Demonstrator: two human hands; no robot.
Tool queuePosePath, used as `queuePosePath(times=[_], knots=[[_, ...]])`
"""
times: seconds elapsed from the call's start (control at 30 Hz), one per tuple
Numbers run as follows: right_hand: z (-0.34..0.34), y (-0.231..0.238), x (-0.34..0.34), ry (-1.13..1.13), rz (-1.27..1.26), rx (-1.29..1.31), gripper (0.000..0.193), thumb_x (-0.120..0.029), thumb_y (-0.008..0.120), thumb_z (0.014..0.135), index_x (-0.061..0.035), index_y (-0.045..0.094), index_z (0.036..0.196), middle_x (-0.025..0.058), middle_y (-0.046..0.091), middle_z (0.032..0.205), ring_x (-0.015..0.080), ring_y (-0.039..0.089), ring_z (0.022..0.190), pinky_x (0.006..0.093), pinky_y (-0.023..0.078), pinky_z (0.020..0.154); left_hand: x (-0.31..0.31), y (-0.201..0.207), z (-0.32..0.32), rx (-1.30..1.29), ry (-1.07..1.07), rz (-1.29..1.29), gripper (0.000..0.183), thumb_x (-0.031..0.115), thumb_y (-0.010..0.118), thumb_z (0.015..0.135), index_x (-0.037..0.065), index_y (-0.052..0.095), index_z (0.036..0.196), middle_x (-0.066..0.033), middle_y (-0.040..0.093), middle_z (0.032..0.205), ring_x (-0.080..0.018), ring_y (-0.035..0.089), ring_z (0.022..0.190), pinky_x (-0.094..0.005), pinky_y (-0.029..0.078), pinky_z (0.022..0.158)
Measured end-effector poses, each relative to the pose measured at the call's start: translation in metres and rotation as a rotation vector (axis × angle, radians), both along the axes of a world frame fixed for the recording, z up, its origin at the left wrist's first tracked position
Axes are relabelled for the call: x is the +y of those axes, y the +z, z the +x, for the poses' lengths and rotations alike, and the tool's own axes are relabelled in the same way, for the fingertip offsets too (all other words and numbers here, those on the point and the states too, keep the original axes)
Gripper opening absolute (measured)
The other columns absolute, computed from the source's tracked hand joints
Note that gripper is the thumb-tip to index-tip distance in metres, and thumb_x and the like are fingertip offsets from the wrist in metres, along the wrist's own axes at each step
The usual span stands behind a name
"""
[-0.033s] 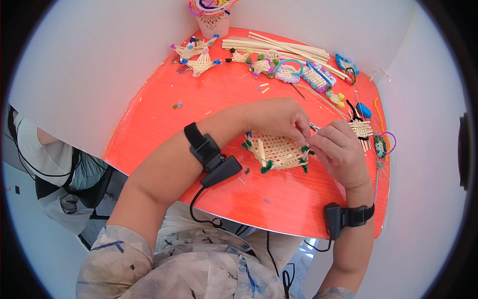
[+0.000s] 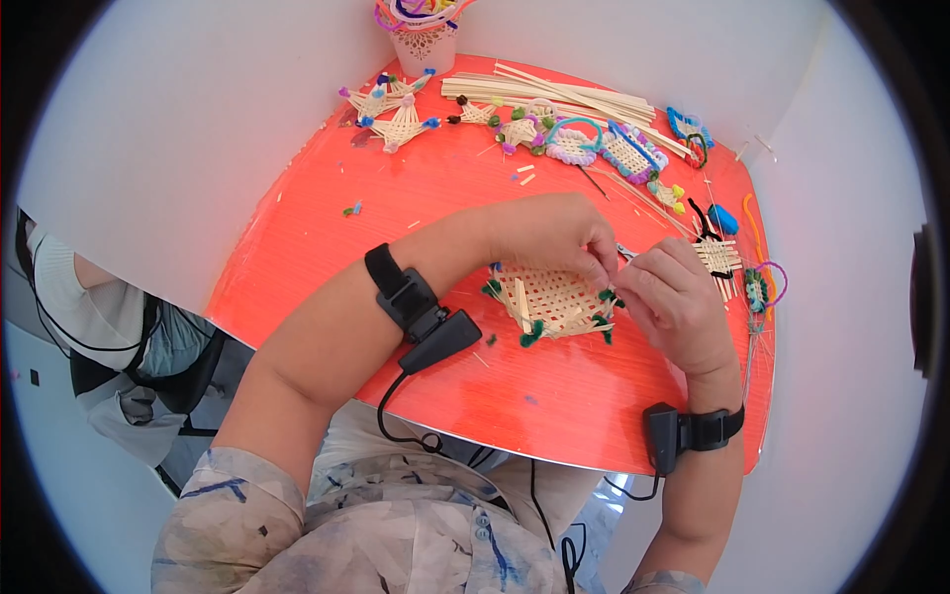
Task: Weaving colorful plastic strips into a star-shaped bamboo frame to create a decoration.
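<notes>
A woven mat of pale flat strips (image 2: 559, 297), with dark green fuzzy pipe cleaner ties at its corners, lies in front of me on the red table. My left hand (image 2: 559, 238) arches over its far edge, thumb and fingertips pinched together at the mat's right corner. Directly opposite, my right hand (image 2: 678, 302) is closed in a pinch too, and the fingertips of both hands nearly meet. Just beneath them shows a green pipe cleaner tie (image 2: 608, 296). Whatever sits between the fingertips is too small and covered to make out. Scissors (image 2: 624, 251) lie partly hidden behind my hands.
Along the far side of the red table (image 2: 327, 267) lie bundled pale strips (image 2: 554, 94), woven stars (image 2: 401, 126) and pipe-cleaner-edged pieces (image 2: 633, 148). A white pot (image 2: 426, 49) of pipe cleaners stands at the back. At right lies a loose weave (image 2: 716, 257). Someone sits at far left.
</notes>
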State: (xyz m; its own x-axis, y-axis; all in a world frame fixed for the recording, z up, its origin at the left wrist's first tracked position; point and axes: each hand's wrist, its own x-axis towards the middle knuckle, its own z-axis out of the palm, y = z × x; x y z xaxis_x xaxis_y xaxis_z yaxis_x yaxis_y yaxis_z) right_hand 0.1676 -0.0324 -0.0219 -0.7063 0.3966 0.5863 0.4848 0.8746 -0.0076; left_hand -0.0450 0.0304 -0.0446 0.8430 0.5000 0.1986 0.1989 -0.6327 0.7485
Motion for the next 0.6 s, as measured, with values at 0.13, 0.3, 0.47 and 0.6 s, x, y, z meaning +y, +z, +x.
queuePosePath(times=[0.13,0.3,0.47,0.6], knots=[[-0.004,0.0,-0.004,-0.111,-0.16,0.064,0.015,0.002,0.069,0.069,-0.0049,0.059,0.078,0.0075,0.054,0.076,0.026,0.055,0.074,0.037,0.045,0.065,-0.016,0.017,0.006,0.156,0.12,0.321,0.012,0.017,0.07,0.081,0.007,0.072,0.086,-0.0034,0.066,0.08,-0.0223,0.063,0.078,-0.0352,0.049,0.073],[-0.005,-0.017,0.0,-0.316,-0.373,0.255,0.011,0.001,0.064,0.07,-0.0031,0.059,0.079,0.0113,0.056,0.075,0.0297,0.057,0.072,0.0387,0.045,0.063,-0.024,0.01,0.017,0.212,0.281,0.867,0.006,0.02,0.067,0.08,0.015,0.071,0.081,0.0,0.06,0.076,-0.0184,0.061,0.08,-0.0341,0.043,0.082],[-0.003,-0.019,0.005,-0.404,-0.365,0.262,0.01,-0.003,0.065,0.071,-0.003,0.06,0.079,0.0121,0.057,0.074,0.0308,0.058,0.07,0.0394,0.046,0.063,-0.035,0.006,0.031,0.279,0.438,0.909,0.005,0.016,0.065,0.076,0.012,0.066,0.074,-0.0018,0.06,0.075,-0.0195,0.062,0.08,-0.0357,0.043,0.077],[-0.002,-0.006,0.006,-0.417,-0.166,0.185,0.011,-0.004,0.067,0.07,-0.0039,0.06,0.079,0.0119,0.057,0.074,0.0304,0.059,0.071,0.0407,0.046,0.063,-0.035,0.01,0.036,0.257,0.509,0.936,0.004,0.015,0.065,0.074,0.011,0.066,0.073,-0.0043,0.061,0.075,-0.0208,0.063,0.076,-0.037,0.045,0.069]])
